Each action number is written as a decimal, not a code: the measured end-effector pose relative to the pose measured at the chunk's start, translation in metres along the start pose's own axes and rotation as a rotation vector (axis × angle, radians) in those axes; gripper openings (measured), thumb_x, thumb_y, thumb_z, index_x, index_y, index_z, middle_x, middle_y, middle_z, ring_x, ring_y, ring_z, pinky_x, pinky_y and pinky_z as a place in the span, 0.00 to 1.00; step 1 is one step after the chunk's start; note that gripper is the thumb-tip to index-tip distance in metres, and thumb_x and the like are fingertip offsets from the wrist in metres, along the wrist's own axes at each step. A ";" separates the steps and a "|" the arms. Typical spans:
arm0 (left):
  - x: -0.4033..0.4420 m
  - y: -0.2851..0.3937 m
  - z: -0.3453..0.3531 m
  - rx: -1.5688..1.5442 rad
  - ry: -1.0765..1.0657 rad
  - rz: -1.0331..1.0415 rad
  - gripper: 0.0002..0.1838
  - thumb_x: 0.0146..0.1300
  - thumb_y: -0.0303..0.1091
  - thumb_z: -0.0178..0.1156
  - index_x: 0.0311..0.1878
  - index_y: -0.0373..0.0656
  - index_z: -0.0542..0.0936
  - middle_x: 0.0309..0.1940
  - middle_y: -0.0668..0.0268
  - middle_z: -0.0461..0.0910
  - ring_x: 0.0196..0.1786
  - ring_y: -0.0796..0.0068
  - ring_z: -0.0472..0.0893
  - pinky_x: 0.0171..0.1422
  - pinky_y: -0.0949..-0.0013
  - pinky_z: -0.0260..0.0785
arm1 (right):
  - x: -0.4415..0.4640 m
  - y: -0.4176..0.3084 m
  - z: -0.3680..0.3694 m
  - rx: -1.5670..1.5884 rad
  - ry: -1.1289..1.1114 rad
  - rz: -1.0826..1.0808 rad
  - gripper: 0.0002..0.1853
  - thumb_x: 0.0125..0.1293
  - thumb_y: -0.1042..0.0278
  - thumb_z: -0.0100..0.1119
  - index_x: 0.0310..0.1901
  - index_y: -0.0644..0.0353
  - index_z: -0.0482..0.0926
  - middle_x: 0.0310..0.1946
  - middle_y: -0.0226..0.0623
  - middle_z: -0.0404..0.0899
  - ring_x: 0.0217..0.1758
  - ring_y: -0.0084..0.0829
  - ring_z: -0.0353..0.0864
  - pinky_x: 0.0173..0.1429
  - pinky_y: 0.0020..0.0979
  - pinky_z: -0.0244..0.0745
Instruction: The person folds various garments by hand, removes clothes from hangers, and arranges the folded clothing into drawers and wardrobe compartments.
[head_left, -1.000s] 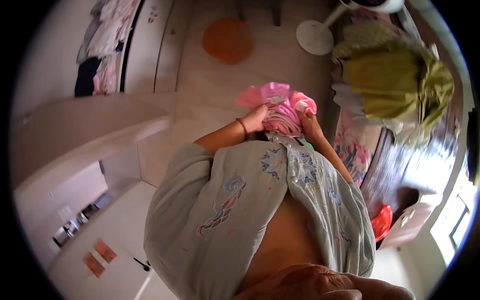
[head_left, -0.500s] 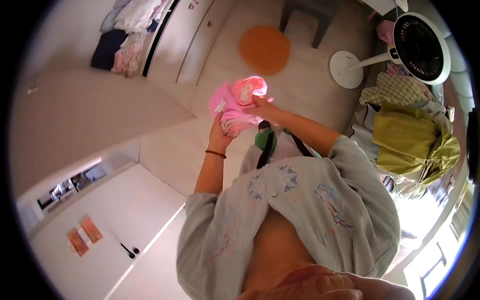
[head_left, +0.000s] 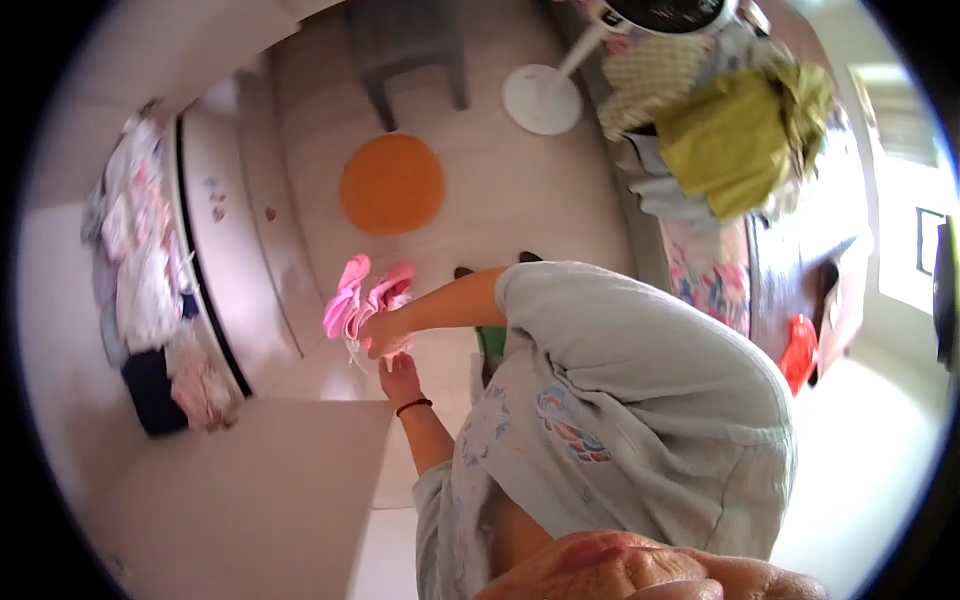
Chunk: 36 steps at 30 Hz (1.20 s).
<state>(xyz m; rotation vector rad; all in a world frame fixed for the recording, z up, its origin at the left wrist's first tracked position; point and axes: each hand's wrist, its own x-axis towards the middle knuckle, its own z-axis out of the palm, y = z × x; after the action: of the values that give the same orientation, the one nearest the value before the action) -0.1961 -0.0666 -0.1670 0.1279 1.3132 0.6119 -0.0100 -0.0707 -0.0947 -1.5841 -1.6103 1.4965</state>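
Note:
A pink piece of clothing (head_left: 345, 300) with paler pink parts and a dangling white string or strip hangs from my hands in front of me. My right hand (head_left: 388, 333) is closed around its gathered lower part, with the arm reaching across from the right. Just below, my left hand (head_left: 401, 378), with a dark red bracelet at the wrist, has its fingers up against the bottom of the cloth, closed on it. The right hand and the folds partly hide the left fingertips.
Left, folded clothes (head_left: 150, 270) lie piled along a white cabinet (head_left: 235, 220). Ahead are an orange round mat (head_left: 392, 185) and a grey stool (head_left: 410, 50). A fan (head_left: 543, 98) and an olive garment (head_left: 725, 140) on heaped fabric are on the right. A panel edge (head_left: 375, 455) stands near my left arm.
My view and body have turned to the right, so the cabinet clothes show more fully. My hands have come closer together, and the pink clothing is bunched with loose parts spread upward.

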 end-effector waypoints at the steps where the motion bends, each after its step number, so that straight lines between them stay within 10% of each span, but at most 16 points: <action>1: 0.004 -0.005 0.007 -0.008 -0.114 -0.172 0.12 0.63 0.34 0.54 0.44 0.35 0.70 0.41 0.57 0.69 0.41 0.67 0.71 0.43 0.65 0.72 | -0.010 0.006 -0.005 -0.021 0.006 -0.003 0.30 0.51 0.54 0.59 0.53 0.64 0.70 0.49 0.51 0.75 0.53 0.45 0.74 0.55 0.36 0.69; 13: -0.064 -0.148 0.198 0.883 -0.590 -0.292 0.10 0.61 0.34 0.56 0.44 0.42 0.73 0.34 0.62 0.75 0.37 0.68 0.76 0.44 0.66 0.71 | -0.340 0.146 -0.013 0.266 0.945 0.605 0.20 0.52 0.60 0.54 0.44 0.62 0.77 0.39 0.47 0.79 0.45 0.41 0.79 0.50 0.35 0.73; 17: -0.107 -0.242 0.245 1.047 -0.666 -0.217 0.12 0.61 0.34 0.56 0.46 0.41 0.73 0.33 0.62 0.77 0.37 0.68 0.76 0.43 0.66 0.72 | -0.460 0.165 0.023 0.862 1.250 0.599 0.13 0.53 0.67 0.51 0.39 0.62 0.79 0.28 0.41 0.79 0.29 0.31 0.79 0.34 0.30 0.75; 25: -0.292 -0.451 0.286 1.313 -0.999 -0.305 0.14 0.64 0.33 0.54 0.51 0.39 0.72 0.37 0.63 0.77 0.37 0.70 0.77 0.42 0.68 0.72 | -0.652 0.231 0.068 1.189 1.686 0.475 0.09 0.53 0.74 0.50 0.35 0.66 0.77 0.21 0.35 0.75 0.21 0.25 0.74 0.25 0.27 0.71; 31: -0.380 -0.522 0.331 1.465 -1.539 0.156 0.13 0.66 0.26 0.51 0.52 0.37 0.70 0.43 0.67 0.73 0.38 0.81 0.75 0.43 0.78 0.69 | -0.733 0.229 0.046 1.316 2.239 -0.042 0.14 0.55 0.74 0.51 0.44 0.68 0.74 0.27 0.38 0.76 0.24 0.27 0.75 0.29 0.28 0.72; 36: -0.400 -0.546 0.369 1.376 -1.724 0.513 0.16 0.63 0.22 0.52 0.54 0.35 0.69 0.47 0.64 0.72 0.41 0.79 0.74 0.45 0.76 0.69 | -0.789 0.230 0.038 1.713 2.284 -0.425 0.26 0.60 0.63 0.55 0.57 0.63 0.60 0.39 0.41 0.73 0.31 0.36 0.78 0.34 0.33 0.75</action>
<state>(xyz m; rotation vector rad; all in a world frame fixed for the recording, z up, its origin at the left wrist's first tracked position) 0.2875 -0.6272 0.0482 1.7140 -0.2691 -0.2247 0.2587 -0.8441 -0.0180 -0.5905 0.6798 -0.1433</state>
